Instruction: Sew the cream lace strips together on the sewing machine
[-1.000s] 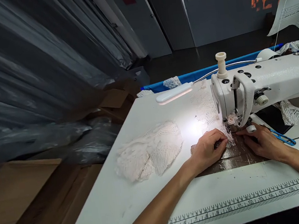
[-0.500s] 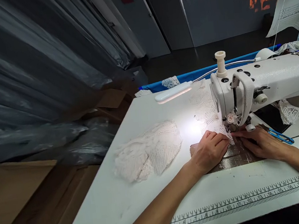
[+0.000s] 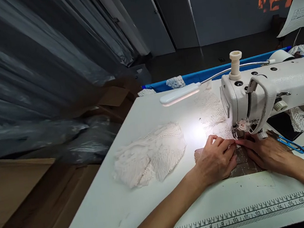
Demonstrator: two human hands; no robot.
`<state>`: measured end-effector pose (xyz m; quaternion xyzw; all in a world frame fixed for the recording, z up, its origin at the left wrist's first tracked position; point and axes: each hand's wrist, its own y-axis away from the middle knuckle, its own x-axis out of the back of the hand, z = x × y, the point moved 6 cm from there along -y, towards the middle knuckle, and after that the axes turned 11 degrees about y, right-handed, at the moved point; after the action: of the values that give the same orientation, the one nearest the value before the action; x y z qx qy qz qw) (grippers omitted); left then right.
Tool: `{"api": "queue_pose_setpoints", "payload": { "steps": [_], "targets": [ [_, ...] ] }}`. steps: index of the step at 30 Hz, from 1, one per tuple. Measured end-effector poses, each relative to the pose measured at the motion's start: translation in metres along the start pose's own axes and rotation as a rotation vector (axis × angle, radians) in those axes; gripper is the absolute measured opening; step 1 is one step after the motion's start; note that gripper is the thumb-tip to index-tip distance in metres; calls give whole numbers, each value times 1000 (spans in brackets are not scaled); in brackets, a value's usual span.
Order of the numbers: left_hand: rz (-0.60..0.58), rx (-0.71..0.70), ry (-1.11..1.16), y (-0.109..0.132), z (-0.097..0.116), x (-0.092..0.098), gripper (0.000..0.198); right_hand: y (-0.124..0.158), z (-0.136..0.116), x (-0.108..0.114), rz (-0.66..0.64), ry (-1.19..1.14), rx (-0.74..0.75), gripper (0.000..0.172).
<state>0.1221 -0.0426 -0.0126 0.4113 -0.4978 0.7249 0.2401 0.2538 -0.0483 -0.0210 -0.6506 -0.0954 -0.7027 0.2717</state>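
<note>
My left hand (image 3: 217, 160) lies on the table with its fingers pressed onto a strip of white lace (image 3: 215, 119), right in front of the presser foot (image 3: 238, 132) of a white sewing machine (image 3: 272, 89). My right hand (image 3: 266, 150) rests beside it, its fingertips pinched on the same lace edge at the foot. The lace runs back past the needle toward the far side of the table. Both hands sit over a dark, scuffed metal plate (image 3: 244, 164).
A heap of white lace pieces (image 3: 149, 154) lies to the left on the white table (image 3: 140, 203). A gooseneck lamp (image 3: 180, 93) shines on the work. Blue-handled snips (image 3: 291, 143) lie to the right. A printed ruler (image 3: 248, 214) runs along the near edge. Cardboard boxes (image 3: 19, 202) stand at left.
Both hands have slid a little toward me and closer together at the presser foot. The view has shifted slightly to the left.
</note>
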Motion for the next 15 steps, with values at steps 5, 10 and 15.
{"api": "queue_pose_setpoints", "payload": {
  "steps": [5, 10, 15],
  "targets": [
    [21, -8, -2, 1, -3, 2, 23, 1, -4, 4, 71, -33, 42, 38],
    [4, -4, -1, 1, -8, 1, 28, 3, -9, 9, 151, -14, 88, 39],
    [-36, 23, 41, 1, -13, -1, 29, -2, -9, 5, 97, -62, 51, 40]
  ]
}}
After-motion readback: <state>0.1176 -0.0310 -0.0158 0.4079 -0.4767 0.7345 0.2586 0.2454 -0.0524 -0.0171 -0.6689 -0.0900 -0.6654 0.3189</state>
